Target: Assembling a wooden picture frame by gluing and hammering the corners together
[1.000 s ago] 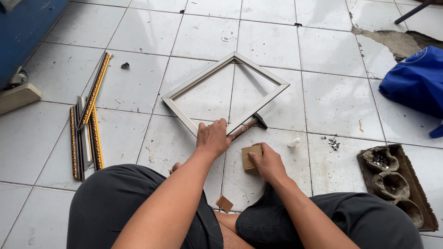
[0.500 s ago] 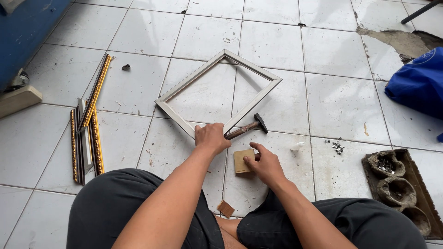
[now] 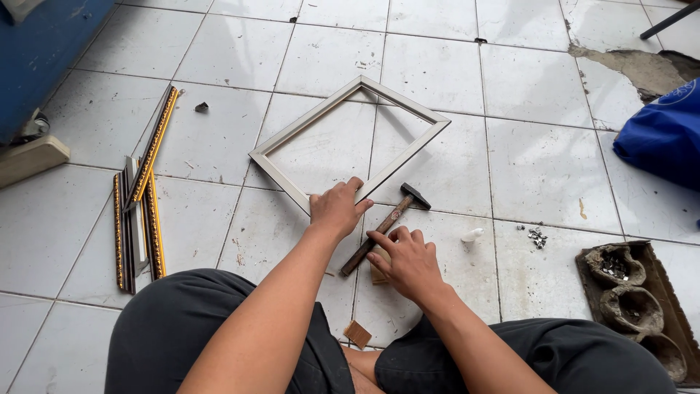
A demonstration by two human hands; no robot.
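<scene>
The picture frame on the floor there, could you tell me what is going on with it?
A person sits on the tiled floor. Their left hand rests on the near corner of a pale square frame. The right hand touches a hammer lying on the tiles, over a small wooden block. Gold moulding strips lie to the left.

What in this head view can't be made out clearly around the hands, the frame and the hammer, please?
- Frame: its near corner, hidden under the left hand.
- Wooden block: mostly covered by the right hand, so its shape is unclear.
- Hammer: whether the right fingers actually grip the handle cannot be told.
- Grey tray: contents too small to identify; cut off by the right edge.
- Blue bag: cut off at the right edge.
</scene>
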